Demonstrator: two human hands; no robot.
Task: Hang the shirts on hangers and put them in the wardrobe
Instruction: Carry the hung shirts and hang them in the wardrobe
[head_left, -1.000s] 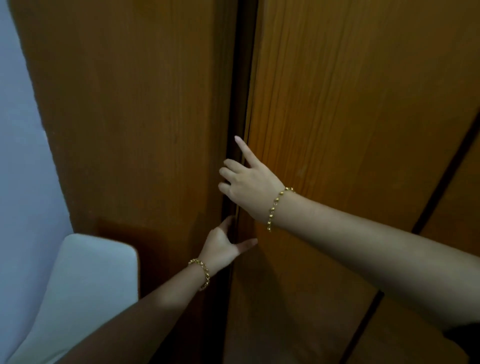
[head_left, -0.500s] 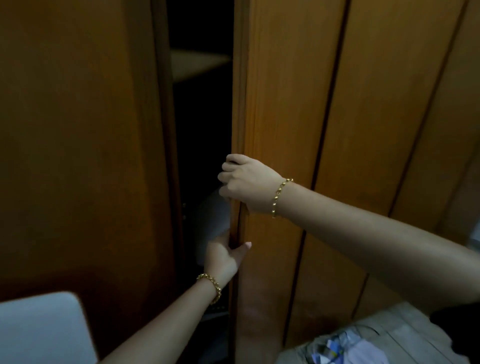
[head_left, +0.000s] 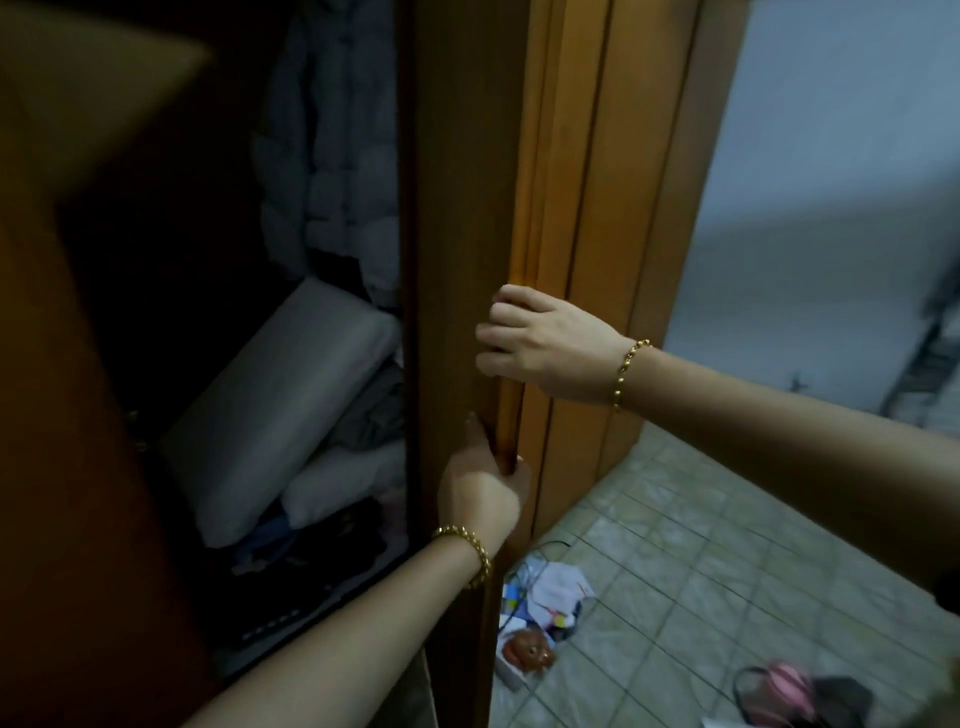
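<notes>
Wider now than a moment ago, the wardrobe door (head_left: 457, 234) stands open, a pillow (head_left: 275, 410) showing behind it. Our left hand (head_left: 480, 486) and right hand (head_left: 540, 348) each curl a grip round its edge. Opening seems nearly done; next we need shirts and hangers, none in view.

opening: dark gap in the wardrobe (head_left: 171, 234), between the left panel (head_left: 57, 519) and the door (head_left: 457, 208); its upper left part is free.
right of opening: a hanging padded coat (head_left: 332, 182) fills the space beside the door.
low in opening: a leaning pillow (head_left: 280, 405) and piled clothes (head_left: 311, 540) block the bottom.
door edge: taken by the left hand (head_left: 483, 488) and, above it, the right hand (head_left: 540, 348).
floor, right: bare tiles (head_left: 727, 545); clutter (head_left: 540, 597) near the door's foot.
</notes>
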